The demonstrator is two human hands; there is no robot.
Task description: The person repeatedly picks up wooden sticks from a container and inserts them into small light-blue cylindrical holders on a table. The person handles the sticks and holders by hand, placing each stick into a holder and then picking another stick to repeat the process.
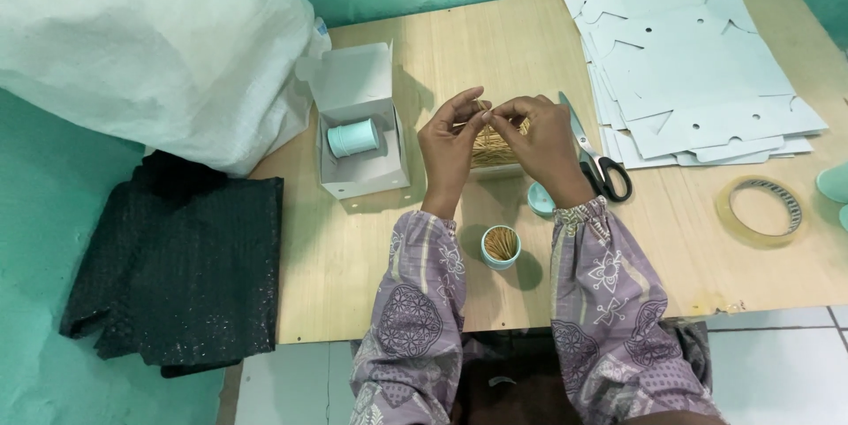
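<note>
Nearest to the person, a small round teal container (pixel 501 246) is standing upright on the wooden table (pixel 353 248), open at the top and filled with thin wooden sticks standing on end, so it is sitting within easy reach between the two patterned sleeves. Just beyond it, a teal lid (pixel 539 200) is lying flat beside the right wrist, set aside so the mouth stays free.

Further out, both hands are meeting over a loose heap of toothpicks (pixel 491 147). The left hand (pixel 449 144) is curling its fingers and pinching a few sticks at the top of the heap, while the right hand (pixel 541 140) is pinching the same small bunch from the other side, fingertips nearly touching, apparently to gather and square the sticks. Whether the heap is lying in a tray or on the bare table, I cannot tell.

Scissors (pixel 596 155) are lying just right of the right hand. Left of the hands, an open white box (pixel 360 125) is holding another teal container on its side. Farther right, a tape roll (pixel 760 209) and a stack of flat white box blanks (pixel 698 63) are waiting.
</note>
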